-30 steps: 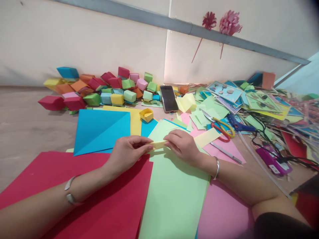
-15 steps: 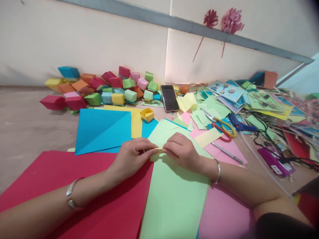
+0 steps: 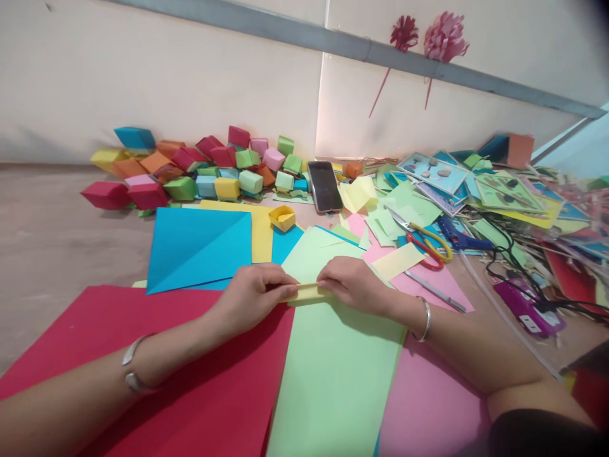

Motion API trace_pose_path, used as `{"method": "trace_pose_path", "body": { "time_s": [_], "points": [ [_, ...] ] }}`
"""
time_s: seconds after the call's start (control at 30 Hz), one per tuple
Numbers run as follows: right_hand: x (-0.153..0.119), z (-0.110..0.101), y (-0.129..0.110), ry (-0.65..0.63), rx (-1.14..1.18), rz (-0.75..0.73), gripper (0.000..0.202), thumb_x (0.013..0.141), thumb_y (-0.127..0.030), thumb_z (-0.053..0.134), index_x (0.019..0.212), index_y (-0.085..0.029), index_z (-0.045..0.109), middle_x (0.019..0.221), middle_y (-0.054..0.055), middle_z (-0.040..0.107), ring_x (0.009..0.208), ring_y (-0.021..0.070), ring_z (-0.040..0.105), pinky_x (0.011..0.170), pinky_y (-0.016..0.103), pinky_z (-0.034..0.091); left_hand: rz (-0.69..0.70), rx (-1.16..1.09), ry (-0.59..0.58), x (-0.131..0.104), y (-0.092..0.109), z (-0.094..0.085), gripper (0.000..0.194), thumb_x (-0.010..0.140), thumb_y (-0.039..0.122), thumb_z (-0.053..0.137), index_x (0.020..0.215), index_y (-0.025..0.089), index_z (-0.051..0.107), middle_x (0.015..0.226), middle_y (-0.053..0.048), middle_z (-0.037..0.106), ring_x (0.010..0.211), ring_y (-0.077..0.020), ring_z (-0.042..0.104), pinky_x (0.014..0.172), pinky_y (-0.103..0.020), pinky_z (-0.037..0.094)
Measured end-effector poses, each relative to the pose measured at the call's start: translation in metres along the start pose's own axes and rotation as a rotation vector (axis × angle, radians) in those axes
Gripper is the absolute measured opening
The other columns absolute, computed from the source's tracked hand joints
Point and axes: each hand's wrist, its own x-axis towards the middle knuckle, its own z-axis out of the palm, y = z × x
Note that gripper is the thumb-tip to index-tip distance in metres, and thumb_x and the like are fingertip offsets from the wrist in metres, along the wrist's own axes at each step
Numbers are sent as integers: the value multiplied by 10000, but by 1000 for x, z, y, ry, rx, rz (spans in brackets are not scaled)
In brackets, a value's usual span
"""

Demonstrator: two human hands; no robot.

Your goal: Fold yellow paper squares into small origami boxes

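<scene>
Both hands pinch a small folded strip of pale yellow paper (image 3: 308, 292) above a long light green sheet (image 3: 340, 368). My left hand (image 3: 254, 295) is closed on the strip's left end, near the edge of a big red sheet (image 3: 200, 381). On the right end, my right hand (image 3: 352, 284) is closed too, fingertips pressing the paper. The strip lies roughly level between them. A small open yellow paper box (image 3: 282, 218) stands behind the hands, next to a folded blue sheet (image 3: 200, 247).
Many coloured paper boxes (image 3: 181, 188) are piled along the wall. A phone (image 3: 325, 186) lies beside them. Scissors (image 3: 423, 244), a cutter (image 3: 435, 291), a blue glue gun (image 3: 461, 236), a purple power strip (image 3: 528, 308) and paper scraps are at the right.
My right hand has shifted slightly right and the fingertips are farther apart, so more of the yellow strip shows between them. The view has moved slightly.
</scene>
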Motion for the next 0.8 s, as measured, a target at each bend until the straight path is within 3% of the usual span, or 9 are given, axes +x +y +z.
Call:
{"method": "trace_pose_path", "body": {
  "time_s": [0.1,0.23,0.43,0.6,0.67,0.8],
  "points": [
    [3,-9,1,-120,84,125,118,860,-123,623,755,-140,676,707,19,674,669,114,552,649,217,366,-39,-7,-58,3,-6,1,226,800,301,571,762,201,770,729,-26,742,670,-177,664,587,-256,474],
    [5,-11,1,-204,92,226,120,859,-130,621,769,-149,698,693,3,670,644,103,537,623,222,317,7,15,-35,3,-8,5,196,793,271,578,815,197,758,792,-33,747,726,-179,662,649,-266,484],
    [4,3,0,-153,-273,160,212,884,-149,558,695,-146,654,693,36,599,680,140,443,583,274,229,115,217,54,1,-7,14,107,827,179,542,759,183,625,716,-7,644,622,-138,551,545,-231,392],
    [4,8,-1,-123,-397,130,216,876,-134,556,671,-148,624,699,41,556,684,151,400,592,291,232,292,459,57,1,-14,16,299,899,132,460,665,184,639,775,-37,628,722,-170,529,584,-266,352],
    [5,7,0,-126,-340,159,178,878,-147,579,706,-152,626,707,34,557,704,152,423,608,283,258,397,526,64,2,-17,16,337,931,144,446,728,215,706,860,-47,630,779,-181,530,617,-278,365],
    [6,6,3,-118,-183,222,67,864,-140,620,801,-163,619,751,19,582,749,148,471,627,258,288,609,676,1,4,-15,15,293,983,189,453,1089,291,707,881,-41,615,798,-184,522,635,-291,372]
  ]
}}
